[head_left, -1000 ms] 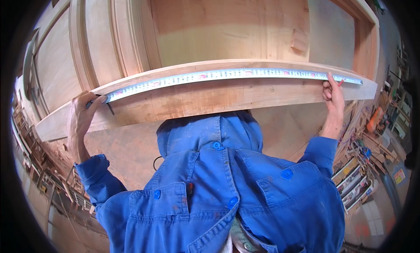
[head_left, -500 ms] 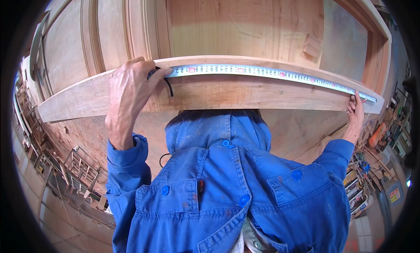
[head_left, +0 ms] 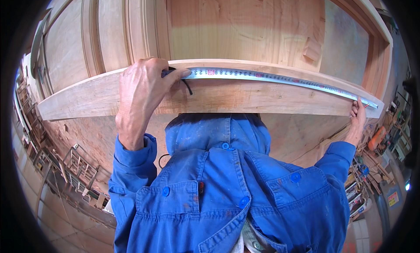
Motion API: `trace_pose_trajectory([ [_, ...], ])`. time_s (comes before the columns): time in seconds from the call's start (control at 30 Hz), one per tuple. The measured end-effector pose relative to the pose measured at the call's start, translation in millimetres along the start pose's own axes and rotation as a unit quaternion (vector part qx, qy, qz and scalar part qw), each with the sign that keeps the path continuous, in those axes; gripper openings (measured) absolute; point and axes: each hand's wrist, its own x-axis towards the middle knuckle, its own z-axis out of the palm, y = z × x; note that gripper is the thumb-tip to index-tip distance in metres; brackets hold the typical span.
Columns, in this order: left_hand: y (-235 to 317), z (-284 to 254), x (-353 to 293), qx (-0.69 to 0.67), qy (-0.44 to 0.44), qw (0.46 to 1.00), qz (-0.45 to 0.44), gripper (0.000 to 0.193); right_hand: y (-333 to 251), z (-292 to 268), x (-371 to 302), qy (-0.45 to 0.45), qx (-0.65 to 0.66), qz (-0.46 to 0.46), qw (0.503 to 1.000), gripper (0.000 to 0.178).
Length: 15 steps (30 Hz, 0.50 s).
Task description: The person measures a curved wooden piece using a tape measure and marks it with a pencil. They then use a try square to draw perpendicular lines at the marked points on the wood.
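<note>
A tape measure's pale blade runs along the upper edge of a long wooden board. My left hand is closed around the dark case, mostly hidden in the fingers, its thumb against the blade. A black cord hangs from the case. Near the board's right end, my right hand is closed, its fingertips pinching the blade close to its end. A thin reddish thing shows beside those fingertips, too small to name.
Beyond the board lies a panelled wooden piece with a raised frame, and a small wood block on it. Tools and an orange thing clutter the right side. Wooden racks stand low on the left.
My left hand has slid right along the board with the tape case, so less blade is out. My right hand has stayed near the board's right end.
</note>
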Motion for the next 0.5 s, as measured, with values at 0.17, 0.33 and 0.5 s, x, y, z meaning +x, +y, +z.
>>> trace_pose_trajectory([
  [0.17, -25, -6, 0, -0.045, 0.001, 0.999, 0.001, 0.044, -5, -18, 22, -0.006, -0.01, -0.002, 1.0, 0.016],
  [0.33, -25, -11, -2, -0.026, -0.019, 0.999, -0.037, 0.041, -2, -29, 31, -0.005, -0.021, -0.008, 1.0, 0.017],
  [0.5, -56, -11, -5, -0.05, 0.031, 0.998, 0.027, 0.042, -4, -58, 56, 0.032, -0.006, -0.004, 0.999, 0.013],
])
